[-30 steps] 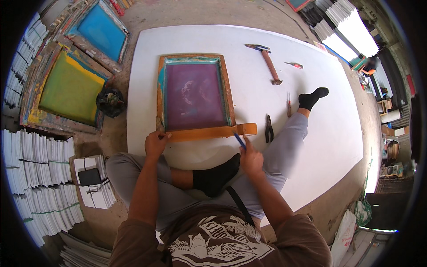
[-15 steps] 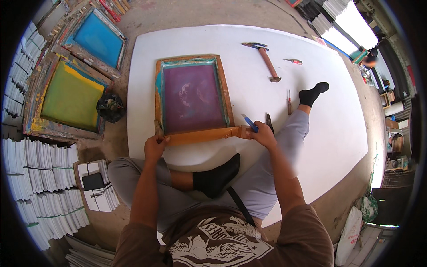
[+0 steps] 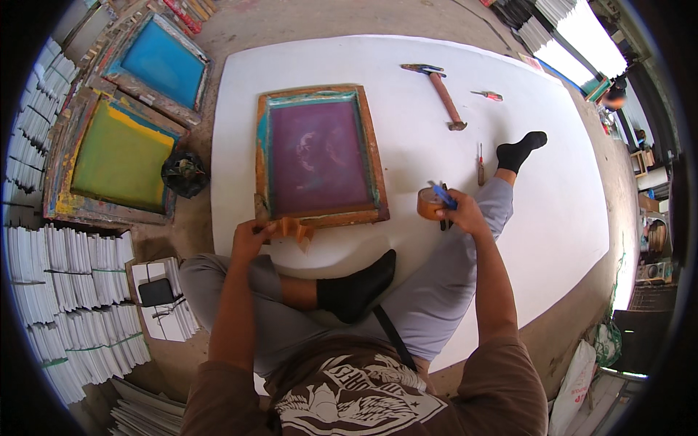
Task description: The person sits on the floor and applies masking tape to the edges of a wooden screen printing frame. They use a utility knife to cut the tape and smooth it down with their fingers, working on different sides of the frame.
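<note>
A wood-framed printing screen [image 3: 373, 156] with purple mesh lies on a white board. At its near left corner, my left hand [image 3: 249, 239] is closed on one end of a brown tape strip [image 3: 294, 230]. The strip curls and ripples, its other end hanging free below the frame's near edge. Off to the right, my right hand [image 3: 466, 214] is closed around a blue utility knife [image 3: 444, 196] and a roll of brown tape [image 3: 428, 205]. Dark pliers [image 3: 445, 224] are mostly hidden under that hand.
On the white board [image 3: 552, 218] lie a hammer [image 3: 445, 100], a tool with dark jaws [image 3: 419, 68] and two screwdrivers [image 3: 480, 166]. Blue [image 3: 161, 62] and yellow-green [image 3: 120, 163] screens, a black bag [image 3: 185, 174] and paper stacks [image 3: 69, 269] stand left. My legs border the near side.
The tape stretched between my hands is now parted. My right hand has moved right with the roll and knife; the strip in my left hand has gone slack and crinkled.
</note>
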Available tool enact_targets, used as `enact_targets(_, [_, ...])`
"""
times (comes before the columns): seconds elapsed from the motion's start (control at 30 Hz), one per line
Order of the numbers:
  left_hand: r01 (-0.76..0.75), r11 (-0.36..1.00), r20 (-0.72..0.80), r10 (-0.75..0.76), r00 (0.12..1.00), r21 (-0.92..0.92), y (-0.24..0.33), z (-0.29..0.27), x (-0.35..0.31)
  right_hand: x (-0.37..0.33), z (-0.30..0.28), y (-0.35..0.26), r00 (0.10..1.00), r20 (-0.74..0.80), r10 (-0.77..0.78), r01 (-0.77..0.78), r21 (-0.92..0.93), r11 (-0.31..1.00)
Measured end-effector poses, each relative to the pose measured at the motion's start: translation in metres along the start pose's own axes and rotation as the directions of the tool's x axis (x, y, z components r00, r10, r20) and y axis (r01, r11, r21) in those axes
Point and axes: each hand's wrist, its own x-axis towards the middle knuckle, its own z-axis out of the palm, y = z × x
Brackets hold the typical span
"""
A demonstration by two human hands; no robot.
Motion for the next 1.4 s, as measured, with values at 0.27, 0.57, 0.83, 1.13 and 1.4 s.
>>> enact_targets(0.27, [-0.014,0.992,0.034,0.01,0.999,0.129,0.038,-0.015,-0.008,0.063,0.055,0.023,0.88,-0.445,0.167,-0.268,-0.177,0.947])
enact_targets(0.57, [-0.212,0.972,0.203,0.189,0.961,0.101,0.076,-0.045,-0.023,0.047,0.11,0.032,0.788,-0.579,0.211,-0.305,-0.07,0.95])
enact_targets(0.83, [-0.339,0.939,0.36,0.295,0.885,0.064,0.165,-0.049,-0.045,0.023,0.158,-0.106,0.971,-0.097,-0.218,0.236,0.255,0.938])
enact_targets(1.13, [-0.451,0.89,0.425,0.386,0.819,0.06,0.205,-0.07,-0.053,0.032,0.218,-0.194,0.786,0.368,-0.497,0.194,0.616,0.763])
enact_targets(1.4, [-0.391,0.92,0.351,0.365,0.863,0.004,0.195,-0.103,-0.046,0.013,0.21,-0.115,0.873,0.337,-0.351,0.07,0.626,0.776])
